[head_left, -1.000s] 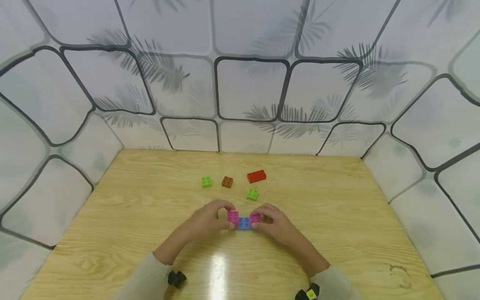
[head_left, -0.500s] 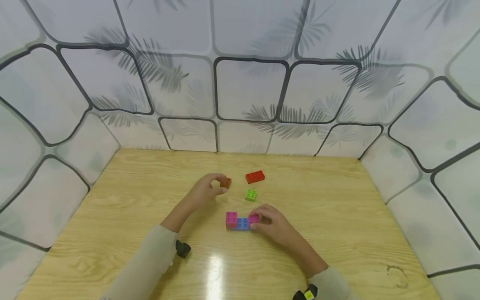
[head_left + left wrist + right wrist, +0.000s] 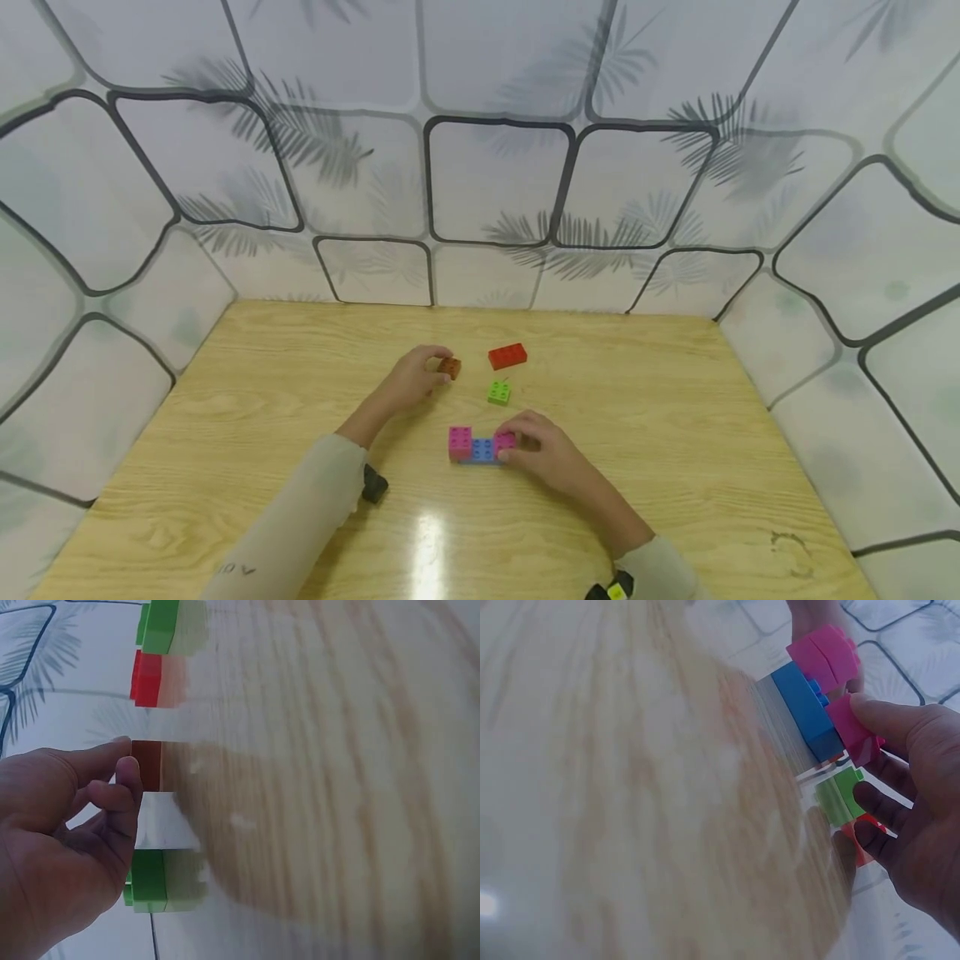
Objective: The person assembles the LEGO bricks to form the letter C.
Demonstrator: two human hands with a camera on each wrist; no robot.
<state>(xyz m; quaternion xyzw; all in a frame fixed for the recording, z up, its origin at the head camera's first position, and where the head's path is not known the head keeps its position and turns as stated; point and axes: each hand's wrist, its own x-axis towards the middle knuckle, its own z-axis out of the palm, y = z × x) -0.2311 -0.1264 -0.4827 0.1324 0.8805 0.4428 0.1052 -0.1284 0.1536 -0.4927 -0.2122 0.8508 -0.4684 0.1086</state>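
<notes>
My left hand (image 3: 412, 380) reaches to the back of the table and pinches a brown building brick (image 3: 452, 367) between thumb and fingers. In the left wrist view the brown brick (image 3: 150, 766) stands at the table surface. Nearer the front lies a blue brick (image 3: 482, 450). On its left end sits a pink stack (image 3: 460, 443), with a seam showing in the right wrist view. A pink brick (image 3: 849, 733) sits on the other end, and my right hand (image 3: 551, 454) pinches it, thumb on one side.
A red brick (image 3: 507, 356) and a light green brick (image 3: 498, 392) lie right of the brown one. Another green brick (image 3: 148, 881) shows in the left wrist view, hidden behind my left hand in the head view. Patterned cloth walls (image 3: 495, 183) surround the table.
My left hand has let go of the pink stack, moved up and left across the table, and taken hold of the brown brick. The right hand keeps its grip at the pink brick.
</notes>
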